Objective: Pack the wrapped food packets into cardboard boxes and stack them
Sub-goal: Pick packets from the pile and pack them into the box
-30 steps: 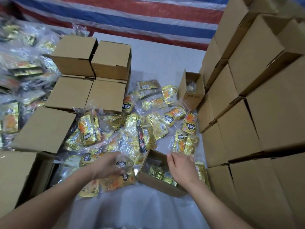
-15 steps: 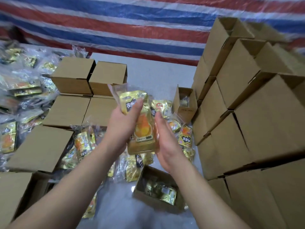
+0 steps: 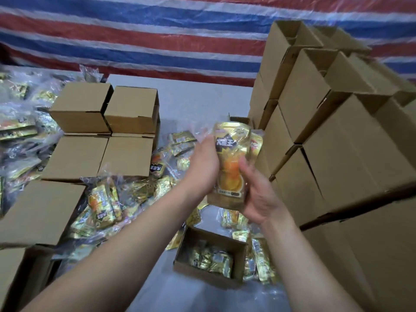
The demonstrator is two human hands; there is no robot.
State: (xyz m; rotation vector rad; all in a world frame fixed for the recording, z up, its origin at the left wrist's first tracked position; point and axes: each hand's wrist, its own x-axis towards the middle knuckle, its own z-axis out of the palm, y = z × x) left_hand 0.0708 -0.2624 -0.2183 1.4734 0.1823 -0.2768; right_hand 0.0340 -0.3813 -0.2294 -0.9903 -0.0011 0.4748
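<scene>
Both hands hold one gold and orange food packet (image 3: 231,163) upright in the air, above the table. My left hand (image 3: 203,163) grips its left edge, and my right hand (image 3: 256,194) cups its lower right corner with the thumb on the front. Below them an open cardboard box (image 3: 238,246) sits on the table with several gold packets inside. More loose packets (image 3: 103,203) lie scattered over the table around it.
Closed cardboard boxes (image 3: 105,131) stand stacked at the left and centre back. A tall stack of boxes (image 3: 337,154) fills the right side. Bagged packets (image 3: 18,131) pile at the far left. A striped tarp (image 3: 157,37) hangs behind.
Both hands have risen from the table and the open box with a packet. Between the last two frames the packet has shifted a little to the right.
</scene>
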